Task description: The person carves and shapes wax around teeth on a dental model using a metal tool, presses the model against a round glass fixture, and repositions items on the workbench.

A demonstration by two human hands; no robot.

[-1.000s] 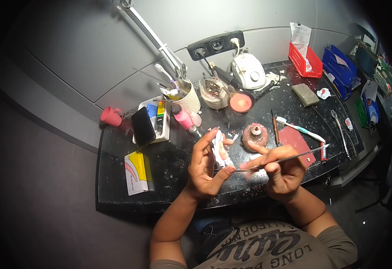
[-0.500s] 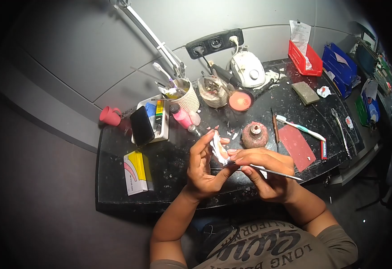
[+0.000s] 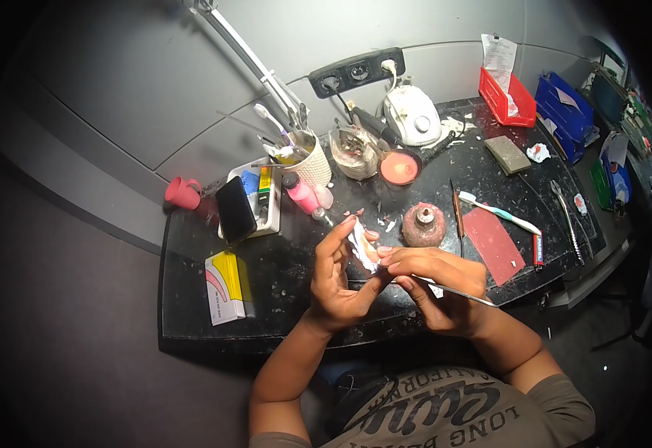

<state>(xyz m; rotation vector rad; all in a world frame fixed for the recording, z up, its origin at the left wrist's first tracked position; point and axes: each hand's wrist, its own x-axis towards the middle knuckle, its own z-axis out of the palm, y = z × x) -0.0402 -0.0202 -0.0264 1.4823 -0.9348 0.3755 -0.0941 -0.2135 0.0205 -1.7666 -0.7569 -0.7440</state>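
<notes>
My left hand is closed around a white plaster dental cast with a pinkish inner surface, held up over the front of the bench. My right hand grips a thin metal carving tool, its handle pointing out to the lower right. The tool's working tip is hidden behind the fingers, which meet the cast's lower edge. Just beyond the hands stands a round spirit burner. To its right lie a brown-handled tool and a pink wax sheet.
A toothbrush lies beside the wax sheet. At the back are a tool cup, a glass jar, a dish of pink material and a white motor unit. Left are a phone and a small box.
Both hands stay nearly in place. The cast has tilted slightly in my left hand, and the outer end of the tool has shifted a little down and left.
</notes>
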